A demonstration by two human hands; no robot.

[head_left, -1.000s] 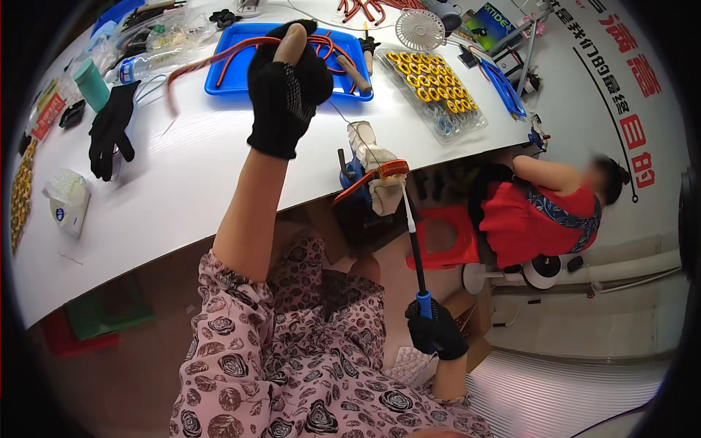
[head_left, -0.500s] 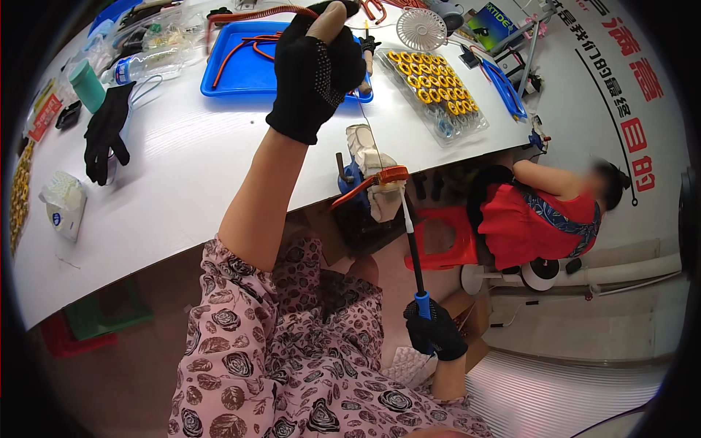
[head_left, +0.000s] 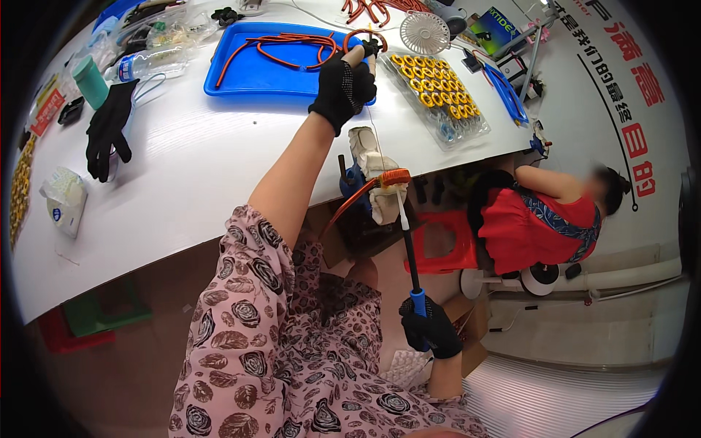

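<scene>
My left hand (head_left: 342, 89), in a black dotted glove with a light-coloured fingertip, is closed by the right front corner of a blue tray (head_left: 285, 93). An orange-red wire (head_left: 352, 34) curves at its top and appears to be in its grip. Below, a ring-shaped coil (head_left: 395, 177) wound in orange-red wire rests against the white padded jaws (head_left: 383, 206) of a blue bench vise (head_left: 353, 177) at the table edge. My gloved right hand (head_left: 432, 328) is closed round the blue handle of a long black-shafted tool (head_left: 413, 255), whose pale tip reaches the coil.
Lengths of orange-red wire (head_left: 301, 38) lie in the tray. A clear pack of yellow rings (head_left: 437, 87) and a white fan (head_left: 425, 33) stand right of it. A spare black glove (head_left: 109, 135) lies left. A person in red (head_left: 529, 219) sits at the right near a red stool (head_left: 447, 244).
My left hand has moved down and right, away from above the tray's middle, and the raised orange-red wire has swung right with it. My right hand and tool have shifted slightly.
</scene>
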